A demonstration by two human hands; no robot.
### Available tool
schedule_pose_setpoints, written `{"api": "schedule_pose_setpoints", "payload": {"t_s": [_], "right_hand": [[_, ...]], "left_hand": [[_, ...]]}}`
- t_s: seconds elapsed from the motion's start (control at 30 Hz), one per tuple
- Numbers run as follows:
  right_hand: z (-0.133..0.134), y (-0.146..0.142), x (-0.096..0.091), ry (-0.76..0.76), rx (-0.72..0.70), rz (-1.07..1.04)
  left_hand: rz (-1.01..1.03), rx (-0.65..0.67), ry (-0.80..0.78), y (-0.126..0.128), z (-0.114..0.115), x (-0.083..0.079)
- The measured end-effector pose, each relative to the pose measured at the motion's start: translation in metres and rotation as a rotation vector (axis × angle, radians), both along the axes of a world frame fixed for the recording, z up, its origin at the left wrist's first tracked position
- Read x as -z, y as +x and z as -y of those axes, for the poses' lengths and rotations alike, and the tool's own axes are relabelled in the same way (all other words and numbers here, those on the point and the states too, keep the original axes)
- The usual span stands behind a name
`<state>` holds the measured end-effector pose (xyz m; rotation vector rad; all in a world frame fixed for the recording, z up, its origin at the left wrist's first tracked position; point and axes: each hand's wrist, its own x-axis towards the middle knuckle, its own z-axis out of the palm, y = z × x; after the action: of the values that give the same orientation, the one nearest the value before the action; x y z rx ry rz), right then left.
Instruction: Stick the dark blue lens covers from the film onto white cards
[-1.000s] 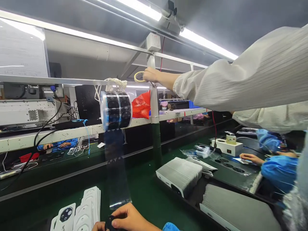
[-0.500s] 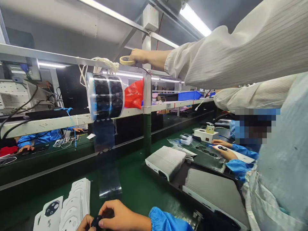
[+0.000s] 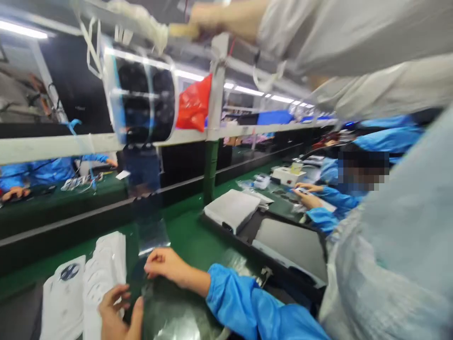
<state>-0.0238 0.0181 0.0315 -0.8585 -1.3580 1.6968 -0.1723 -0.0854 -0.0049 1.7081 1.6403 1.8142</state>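
My left hand point(image 3: 118, 314) is at the bottom, beside a stack of white phone back covers point(image 3: 111, 257). Its thumb stands apart from the curled fingers, with nothing seen between them. Just below the loose end of a clear film strip point(image 3: 152, 233), my right hand point(image 3: 168, 267) has its fingertips pinched together. A blurred dark patch lies by those fingertips, and I cannot make out what they hold. The strip hangs from a big roll of dark round stickers point(image 3: 138, 97). A white cover with a black camera ring point(image 3: 65, 297) leans left of the stack.
A co-worker's pale sleeve point(image 3: 354, 33) crosses the top right, that hand on a yellow tape roll point(image 3: 184, 30). A black tray point(image 3: 247, 233) holds packed grey-white pieces. A red bag point(image 3: 194, 106) hangs by the post point(image 3: 215, 89). Another worker in blue sits at right.
My hands have come apart; earlier they were together on a small black piece. The right has moved up toward the film end, and the left has opened. The view has tilted down and blurred.
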Motion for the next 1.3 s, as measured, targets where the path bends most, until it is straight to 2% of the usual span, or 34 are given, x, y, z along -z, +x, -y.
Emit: {"api": "schedule_pose_setpoints", "payload": {"t_s": [0.03, 0.1, 0.13, 0.2, 0.3, 0.4, 0.47, 0.57, 0.63, 0.73, 0.77, 0.83, 0.93, 1.03, 1.13, 1.3], "right_hand": [[0.0, 0.002, -0.002, 0.003, 0.065, 0.003], [-0.003, 0.007, 0.0, -0.054, 0.119, -0.034], [-0.007, 0.009, 0.003, -0.089, 0.135, -0.045], [-0.014, 0.011, 0.013, -0.15, 0.158, -0.053], [-0.017, 0.011, 0.025, -0.182, 0.2, -0.026], [-0.012, 0.01, 0.028, -0.171, 0.256, 0.03], [-0.01, 0.01, 0.028, -0.155, 0.266, 0.078], [-0.015, 0.012, 0.031, -0.091, 0.224, 0.169], [-0.018, 0.009, 0.031, -0.029, 0.264, 0.219], [-0.008, -0.006, 0.027, 0.02, 0.371, 0.186], [-0.001, -0.014, 0.025, 0.011, 0.352, 0.167], [0.016, -0.031, 0.022, -0.028, 0.216, 0.171], [0.039, -0.05, 0.021, -0.066, 0.007, 0.261], [0.047, -0.055, 0.025, -0.063, -0.023, 0.338], [0.048, -0.049, 0.029, -0.036, -0.029, 0.385], [0.05, -0.039, 0.029, -0.026, -0.091, 0.438]], "left_hand": [[-0.224, 0.055, 0.02, 0.001, 0.012, -0.002], [-0.621, 0.254, 0.035, 0.004, 0.033, -0.004], [-0.738, 0.324, -0.009, 0.007, 0.041, -0.004], [-0.863, 0.384, -0.092, 0.011, 0.05, -0.002], [-0.902, 0.46, -0.164, 0.011, 0.055, 0.003], [-0.958, 0.481, -0.172, 0.001, 0.06, 0.004], [-1.024, 0.424, -0.22, -0.009, 0.063, 0.002], [-1.066, 0.258, -0.416, -0.025, 0.069, -0.002], [-1.042, 0.214, -0.526, -0.033, 0.077, -0.001], [-1.017, 0.339, -0.529, -0.034, 0.095, 0.003], [-1.019, 0.392, -0.5, -0.033, 0.101, 0.005], [-1.04, 0.459, -0.44, -0.029, 0.111, 0.007], [-1.08, 0.47, -0.383, -0.028, 0.116, 0.007], [-1.08, 0.507, -0.367, -0.031, 0.113, 0.005], [-1.037, 0.534, -0.422, -0.033, 0.11, 0.003], [-1.089, 0.478, -0.417, -0.028, 0.11, 0.007]]}}
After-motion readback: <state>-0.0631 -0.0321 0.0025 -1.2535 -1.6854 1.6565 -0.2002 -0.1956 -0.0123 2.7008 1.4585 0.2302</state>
